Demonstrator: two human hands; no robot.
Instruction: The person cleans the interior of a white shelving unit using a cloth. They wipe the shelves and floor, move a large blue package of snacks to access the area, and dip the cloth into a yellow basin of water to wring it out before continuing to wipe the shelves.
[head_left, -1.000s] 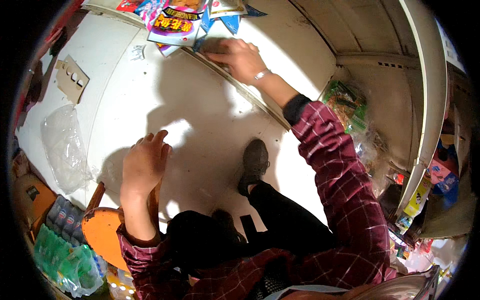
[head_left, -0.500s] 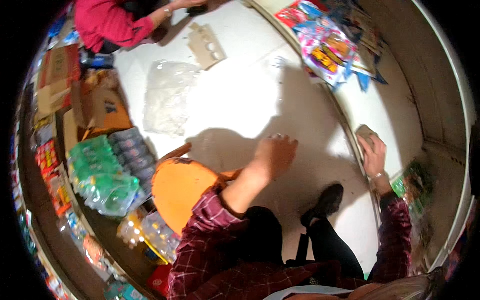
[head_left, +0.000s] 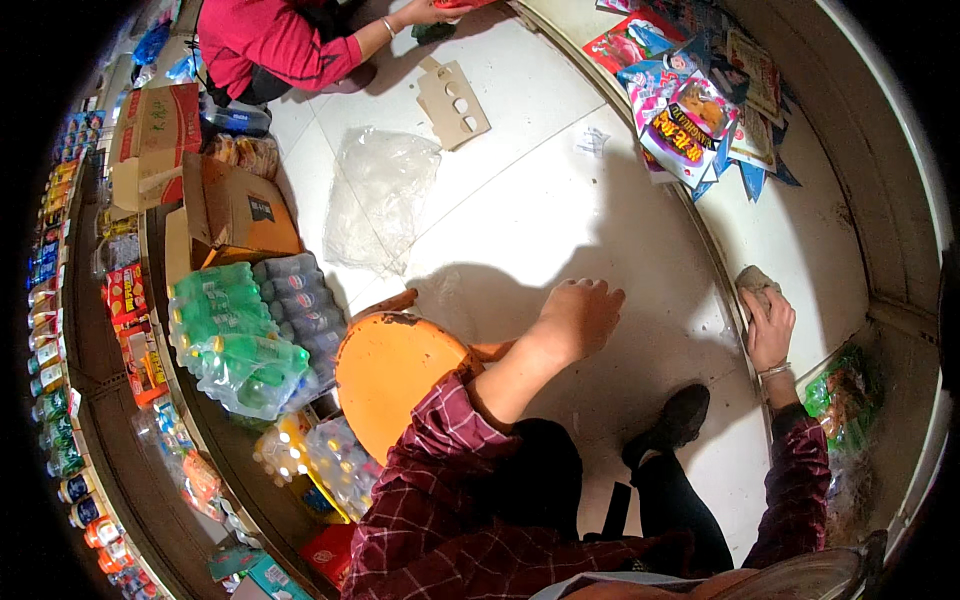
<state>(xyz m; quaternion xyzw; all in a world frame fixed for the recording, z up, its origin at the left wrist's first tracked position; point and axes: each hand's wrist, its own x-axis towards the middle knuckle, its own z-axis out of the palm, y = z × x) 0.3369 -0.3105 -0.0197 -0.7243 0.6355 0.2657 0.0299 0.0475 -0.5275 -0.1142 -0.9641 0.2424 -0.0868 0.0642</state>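
Note:
My right hand [head_left: 769, 332] is closed round a crumpled grey-brown cloth [head_left: 757, 280] and presses it on the white shelf board [head_left: 800, 240], close to its front edge. My left hand [head_left: 580, 318] hangs in the air above the floor, just right of an orange stool [head_left: 395, 375]. Its fingers are loosely bent and a little apart, and nothing shows in them. Beyond the cloth, a heap of colourful snack bags [head_left: 690, 120] lies on the same shelf. Nearer to me, beside my right wrist, green-and-clear packets [head_left: 840, 390] rest against the shelf back.
At left stand shrink-wrapped green bottles [head_left: 235, 330], dark bottles [head_left: 300, 305] and an opened carton [head_left: 240, 205]. A clear plastic bag [head_left: 380, 195] and a cut cardboard piece [head_left: 455, 105] lie on the floor. A person in a red top [head_left: 275, 50] crouches at the far left.
The whole view has shifted slightly, so things sit further right. My right hand stays on the cloth and my left remains raised. The other person's hand now shows with a red item.

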